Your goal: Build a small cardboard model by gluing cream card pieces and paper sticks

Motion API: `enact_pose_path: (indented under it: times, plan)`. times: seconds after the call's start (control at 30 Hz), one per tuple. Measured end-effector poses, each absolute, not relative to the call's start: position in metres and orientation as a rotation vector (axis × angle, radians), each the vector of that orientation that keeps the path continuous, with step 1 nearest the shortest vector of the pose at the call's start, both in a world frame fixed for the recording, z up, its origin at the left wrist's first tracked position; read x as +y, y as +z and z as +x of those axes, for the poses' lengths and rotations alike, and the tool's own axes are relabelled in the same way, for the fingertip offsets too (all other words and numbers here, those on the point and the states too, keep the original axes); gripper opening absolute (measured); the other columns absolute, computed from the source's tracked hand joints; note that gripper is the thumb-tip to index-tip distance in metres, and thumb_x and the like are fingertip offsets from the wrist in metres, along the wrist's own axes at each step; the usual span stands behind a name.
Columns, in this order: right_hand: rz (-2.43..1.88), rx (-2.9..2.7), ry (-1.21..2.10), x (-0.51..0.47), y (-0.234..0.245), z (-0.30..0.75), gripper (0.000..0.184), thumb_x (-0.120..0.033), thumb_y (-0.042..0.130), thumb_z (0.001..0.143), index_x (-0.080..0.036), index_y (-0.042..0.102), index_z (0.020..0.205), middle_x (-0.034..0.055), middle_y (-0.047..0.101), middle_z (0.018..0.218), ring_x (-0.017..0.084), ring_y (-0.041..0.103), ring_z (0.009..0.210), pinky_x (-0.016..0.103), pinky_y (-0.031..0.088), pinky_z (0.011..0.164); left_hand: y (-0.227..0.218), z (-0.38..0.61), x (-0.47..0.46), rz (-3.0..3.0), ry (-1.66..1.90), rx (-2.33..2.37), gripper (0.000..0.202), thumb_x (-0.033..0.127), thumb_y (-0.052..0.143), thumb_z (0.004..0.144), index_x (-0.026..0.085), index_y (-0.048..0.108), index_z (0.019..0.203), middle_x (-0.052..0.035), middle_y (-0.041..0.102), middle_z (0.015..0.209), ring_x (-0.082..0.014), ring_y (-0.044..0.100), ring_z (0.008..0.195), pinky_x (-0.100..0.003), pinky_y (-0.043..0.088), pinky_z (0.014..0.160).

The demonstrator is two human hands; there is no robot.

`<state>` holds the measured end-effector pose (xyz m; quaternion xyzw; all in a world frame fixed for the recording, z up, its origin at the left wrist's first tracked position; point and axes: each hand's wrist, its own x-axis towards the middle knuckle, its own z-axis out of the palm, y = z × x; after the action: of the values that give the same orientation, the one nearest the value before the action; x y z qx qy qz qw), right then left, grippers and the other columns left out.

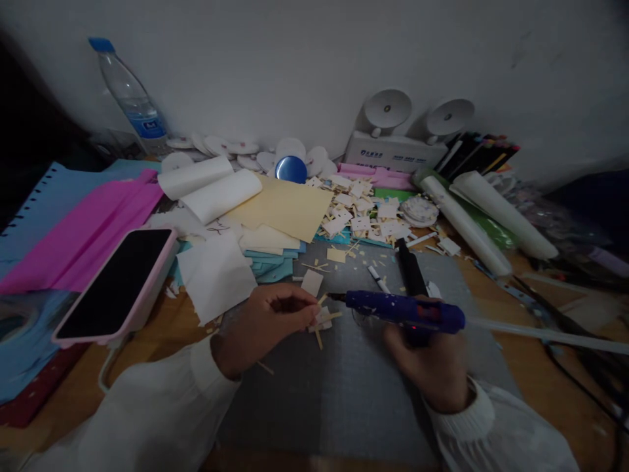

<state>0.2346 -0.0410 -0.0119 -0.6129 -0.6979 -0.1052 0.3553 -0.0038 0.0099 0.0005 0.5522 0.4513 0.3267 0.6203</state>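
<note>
My right hand (432, 367) grips a blue hot glue gun (407, 311) with a lit red light and a clear glue stick (550, 335) out of its back. Its dark nozzle points left toward my left hand (275, 321), whose thumb and fingers are pinched together on a thin pale yellow strip (322, 300). Just beneath those fingertips lies a small white card piece (323, 319) with yellow strips across it. Another small pale card square (312, 282) rests just beyond, on the grey cutting mat (280, 406).
Finished-looking white card pieces (361, 210) are heaped behind the mat. At left are a phone (120, 282), pink paper (88, 223) and a water bottle (130, 98). A black pen-like tool (411, 269) lies near the glue gun; cables (580, 387) run at right.
</note>
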Motion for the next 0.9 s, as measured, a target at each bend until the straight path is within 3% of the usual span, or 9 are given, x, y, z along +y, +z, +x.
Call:
enact_pose_path:
  times: [0.9]
  plan:
    - [-1.603, -1.751, -0.288, -0.0416, -0.008, 0.2355, 0.018, -0.033, 0.058, 0.077, -0.021, 0.054, 0.09, 0.0025, 0.064, 0.07, 0.02, 0.062, 0.055, 0.029, 0.048, 0.047, 0.0007, -0.0043, 0.0101, 1.255, 0.763, 1.005, 0.013, 0.03, 0.072, 0.078, 0.017, 0.073, 0.081, -0.0016, 0.07, 0.071, -0.012, 0.062, 0.063, -0.021, 0.049, 0.058]
